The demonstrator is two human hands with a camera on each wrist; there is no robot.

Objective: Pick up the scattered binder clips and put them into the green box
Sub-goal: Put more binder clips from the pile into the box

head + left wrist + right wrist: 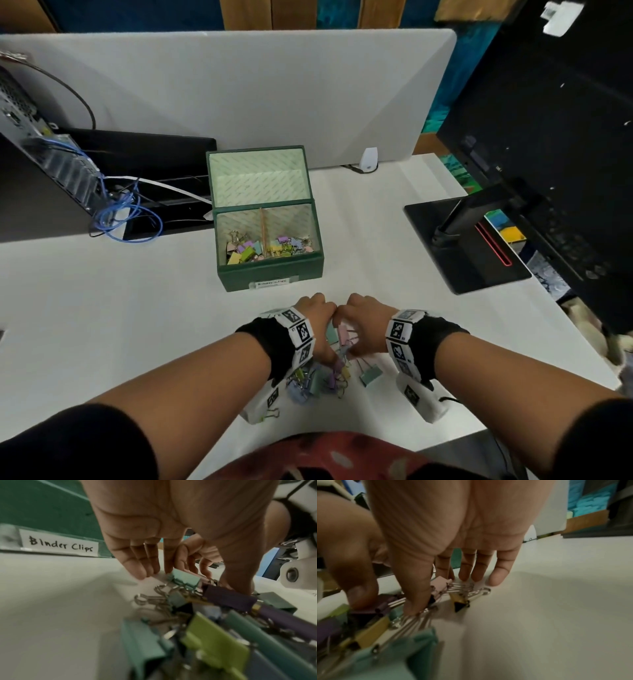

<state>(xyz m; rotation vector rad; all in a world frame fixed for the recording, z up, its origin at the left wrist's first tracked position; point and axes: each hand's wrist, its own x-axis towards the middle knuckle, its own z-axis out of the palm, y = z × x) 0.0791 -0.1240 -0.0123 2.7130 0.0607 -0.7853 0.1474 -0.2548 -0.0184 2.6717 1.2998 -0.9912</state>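
The green box (270, 272) stands open at mid-table, with several pastel binder clips (263, 248) in its two compartments. Its label (60, 545) reads "Binder Clips". In front of it a pile of loose clips (322, 375) lies on the white table (137, 325). My left hand (315, 310) and right hand (364, 311) arch over the pile's far end, knuckles nearly touching. The left fingers (137, 566) point straight down beside a teal clip (186, 579), and the left thumb (236, 574) rests on a purple clip (229, 597). The right fingers (500, 572) stand on the table by a pink clip (440, 584). The right thumb (416, 595) presses on wire handles.
One teal clip (370, 373) lies apart to the right of the pile, and a small one (272, 414) near the left wrist. A monitor stand (466, 246) sits at the right. A computer with blue cables (113, 212) is at the left, a grey divider (239, 85) behind.
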